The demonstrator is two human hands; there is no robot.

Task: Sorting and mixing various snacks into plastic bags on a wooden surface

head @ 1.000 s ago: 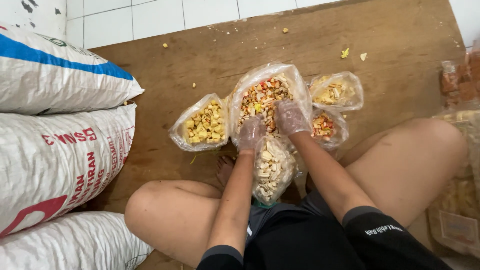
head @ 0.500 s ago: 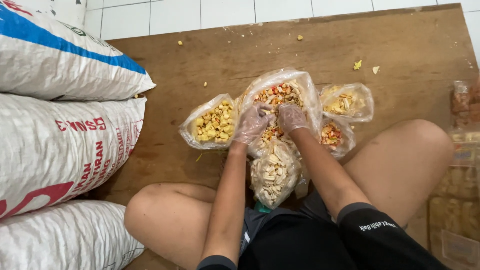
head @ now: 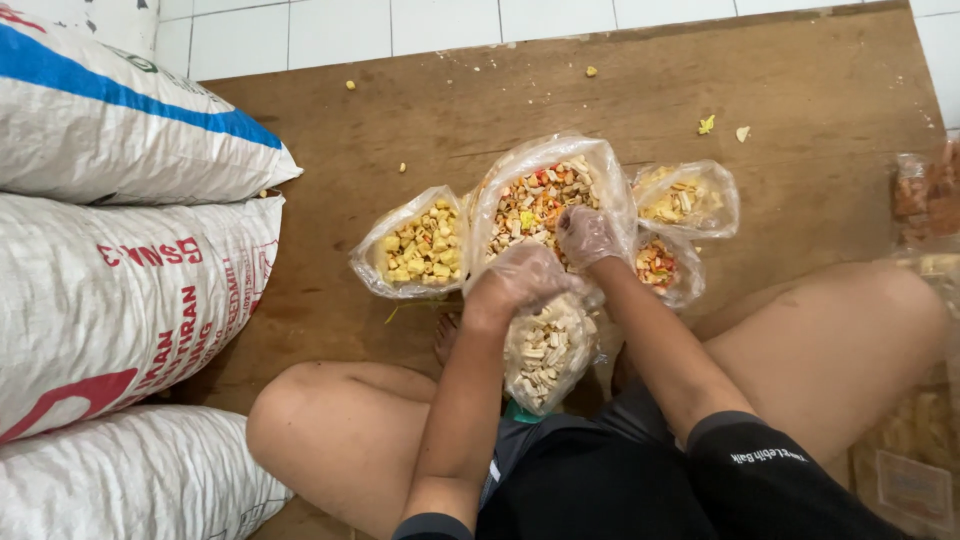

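My gloved left hand [head: 520,280] is curled into the mouth of a clear bag of pale stick-shaped snacks [head: 545,355] that lies between my knees. My gloved right hand [head: 588,236] sits at the near right rim of a larger clear bag of mixed red, yellow and pale snacks [head: 535,195], with its fingers bent over the rim into the pieces. Both hands wear thin plastic gloves. What lies inside the left fist is hidden.
A bag of yellow cubes [head: 420,245] lies to the left. Two smaller snack bags [head: 690,197] [head: 660,265] lie to the right. All rest on a brown board [head: 780,90]. Big woven sacks [head: 110,270] are stacked at the left, and packed snack bags [head: 925,200] at the right.
My left hand has drawn back out of the mixed bag toward me and closed over the mouth of the pale snack bag. My right hand has stayed at the mixed bag's rim.
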